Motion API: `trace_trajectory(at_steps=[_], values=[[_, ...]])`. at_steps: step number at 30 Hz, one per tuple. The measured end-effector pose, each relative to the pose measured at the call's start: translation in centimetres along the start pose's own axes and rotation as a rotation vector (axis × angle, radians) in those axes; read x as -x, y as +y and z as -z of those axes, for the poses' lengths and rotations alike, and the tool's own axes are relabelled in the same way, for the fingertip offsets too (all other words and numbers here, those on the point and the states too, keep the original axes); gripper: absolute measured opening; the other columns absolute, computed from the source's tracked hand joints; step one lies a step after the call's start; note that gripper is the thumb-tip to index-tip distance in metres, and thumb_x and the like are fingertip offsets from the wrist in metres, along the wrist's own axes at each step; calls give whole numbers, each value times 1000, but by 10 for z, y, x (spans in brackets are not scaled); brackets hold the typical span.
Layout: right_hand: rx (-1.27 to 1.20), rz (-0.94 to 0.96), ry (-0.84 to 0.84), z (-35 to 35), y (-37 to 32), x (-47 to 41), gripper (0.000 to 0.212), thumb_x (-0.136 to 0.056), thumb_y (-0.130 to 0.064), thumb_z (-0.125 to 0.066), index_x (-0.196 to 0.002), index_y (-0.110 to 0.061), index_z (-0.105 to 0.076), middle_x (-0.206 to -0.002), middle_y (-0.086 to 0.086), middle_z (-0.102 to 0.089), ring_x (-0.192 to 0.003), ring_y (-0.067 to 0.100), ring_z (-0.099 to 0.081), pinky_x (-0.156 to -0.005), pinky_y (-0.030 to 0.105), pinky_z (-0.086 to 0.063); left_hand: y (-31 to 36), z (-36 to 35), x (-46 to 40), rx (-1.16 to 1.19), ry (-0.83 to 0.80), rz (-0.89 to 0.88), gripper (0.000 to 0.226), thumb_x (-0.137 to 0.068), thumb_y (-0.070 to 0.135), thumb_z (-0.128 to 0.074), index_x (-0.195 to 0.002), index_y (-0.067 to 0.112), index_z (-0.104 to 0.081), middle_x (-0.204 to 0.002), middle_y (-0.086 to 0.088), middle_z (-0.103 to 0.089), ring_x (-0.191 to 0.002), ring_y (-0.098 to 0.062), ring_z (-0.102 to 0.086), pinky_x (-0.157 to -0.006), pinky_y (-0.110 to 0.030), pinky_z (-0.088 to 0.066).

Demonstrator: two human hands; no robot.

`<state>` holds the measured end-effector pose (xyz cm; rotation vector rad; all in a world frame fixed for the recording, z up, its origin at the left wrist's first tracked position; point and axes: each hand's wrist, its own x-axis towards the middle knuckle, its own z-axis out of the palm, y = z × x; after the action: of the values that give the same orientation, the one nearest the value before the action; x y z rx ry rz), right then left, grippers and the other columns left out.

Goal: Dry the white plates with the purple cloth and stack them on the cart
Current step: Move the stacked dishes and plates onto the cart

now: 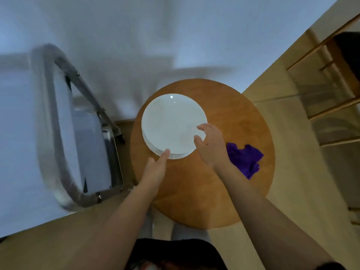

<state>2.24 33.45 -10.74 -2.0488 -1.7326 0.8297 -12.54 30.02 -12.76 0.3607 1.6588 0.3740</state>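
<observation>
White plates (171, 121) sit stacked on the round wooden table (224, 191), none on the cart (78, 133) that I can see (cart blurred, far left). Purple cloth (243, 158) lies crumpled on the table, untouched, just right of the right hand (209, 147). Drying looks not yet started. Left hand (155, 168) reaches flat, fingertips touching the stack's near rim. Right hand is spread, fingers loosely arched over the right rim, gripping nothing yet.

This looks like a dining room in a home or small restaurant: a round wooden table (204, 191), wooden chairs (331, 78), pale wood floor (303, 191), and a metal serving cart (78, 133) beside it.
</observation>
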Motion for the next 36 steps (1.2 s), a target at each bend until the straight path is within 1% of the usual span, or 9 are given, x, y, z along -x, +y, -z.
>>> trace_trajectory(at_steps=[6, 10, 13, 16, 23, 28, 31, 34, 36], values=[[74, 61, -241, -11, 18, -109, 51, -96, -29, -50, -143, -15, -34, -152, 2, -29, -139, 19, -24, -110, 29, -21, 1, -46, -35, 401, 122, 108, 84, -87, 56, -53, -151, 19, -12, -152, -6, -28, -139, -32, -27, -111, -48, -25], [-180, -104, -250, -22, 16, -152, 69, -91, -35, -59, -148, -20, -24, -153, 1, -27, -137, 20, -30, -111, 37, -31, 0, -65, -52, 589, 160, 55, 80, -87, 43, -61, -150, 22, -16, -147, 1, -35, -137, -27, -30, -111, -45, -27], [-368, -330, -499, -19, 29, -171, 56, -84, -38, -68, -131, -18, -47, -132, 4, -56, -113, 23, -57, -94, 44, -49, -4, -70, -61, 652, 177, -5, 71, -91, 25, -60, -149, 27, -18, -136, 8, -41, -135, -24, -33, -112, -46, -26], [-426, -406, -669, -18, 38, -175, 32, -86, -26, -67, -115, -16, -57, -107, 3, -67, -95, 23, -64, -75, 36, -54, -8, -70, -68, 724, 176, -18, 66, -92, 9, -55, -147, 28, -24, -135, 5, -47, -130, -24, -40, -111, -46, -30], [-536, -426, -562, -21, 57, -145, 34, -90, -20, -63, -122, -13, -53, -108, 2, -65, -88, 16, -62, -64, 28, -52, -14, -44, -69, 507, 132, -56, 54, -90, 8, -56, -140, 16, -36, -132, -4, -53, -121, -28, -51, -106, -48, -39], [-768, -636, -265, -40, 72, -60, 39, -92, -18, -59, -129, -19, -47, -105, -5, -62, -88, 10, -58, -78, 28, -47, 4, -12, -67, 411, 159, -117, 37, -92, 4, -49, -128, 13, -45, -120, -7, -56, -114, -29, -52, -102, -45, -43], [-821, -743, -243, -49, 69, -27, 45, -91, -23, -60, -132, -24, -42, -110, -9, -57, -97, 11, -54, -84, 26, -44, 9, -10, -64, 428, 191, -160, 27, -92, 16, -51, -119, 20, -46, -114, -4, -57, -110, -27, -52, -96, -44, -46], [-798, -710, -244, -38, 75, -40, 30, -91, -34, -59, -117, -23, -49, -103, -9, -61, -91, 8, -58, -69, 23, -45, 2, -11, -63, 445, 215, -159, 27, -93, 29, -54, -118, 22, -50, -115, -4, -59, -111, -28, -54, -101, -49, -43], [-724, -601, -250, -28, 78, -65, 37, -93, -43, -52, -120, -18, -54, -109, -4, -64, -97, 11, -60, -69, 25, -46, -1, -11, -63, 460, 250, -138, 31, -93, 34, -55, -120, 21, -51, -115, -4, -60, -109, -28, -55, -98, -48, -45]])
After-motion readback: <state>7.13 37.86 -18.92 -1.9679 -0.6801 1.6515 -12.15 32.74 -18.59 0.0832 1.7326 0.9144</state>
